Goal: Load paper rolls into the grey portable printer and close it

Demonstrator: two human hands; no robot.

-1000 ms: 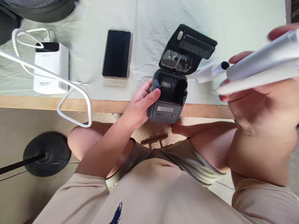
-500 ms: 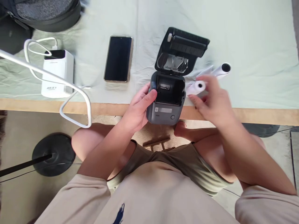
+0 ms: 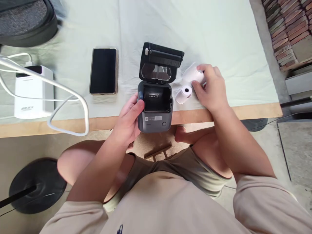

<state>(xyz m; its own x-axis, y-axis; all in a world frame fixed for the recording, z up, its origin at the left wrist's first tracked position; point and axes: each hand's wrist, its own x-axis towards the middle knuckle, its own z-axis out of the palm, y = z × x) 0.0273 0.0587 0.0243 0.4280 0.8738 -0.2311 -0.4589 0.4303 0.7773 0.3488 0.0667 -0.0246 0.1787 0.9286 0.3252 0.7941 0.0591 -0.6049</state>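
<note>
My left hand (image 3: 129,120) is closed round the left side of a dark grey label printer (image 3: 156,122), held over the table's front edge. The printer's lid (image 3: 161,61) stands up, and its paper bay shows no roll inside. To the right, my right hand (image 3: 213,86) grips a larger white label roll (image 3: 191,74) on the table between thumb and fingers, which partly cover it. A small white label roll (image 3: 182,94) lies between the printer and that hand, untouched.
A phone (image 3: 103,71) lies left of the printer, screen dark. Further left are a white power bank (image 3: 34,94) with a looped white cable (image 3: 84,113) and a black padded case (image 3: 26,22). The table's wooden edge (image 3: 195,115) runs across in front of me.
My right hand has left the small roll and now holds the larger one behind it. The view has shifted right. The left hand still holds the printer with its lid up.
</note>
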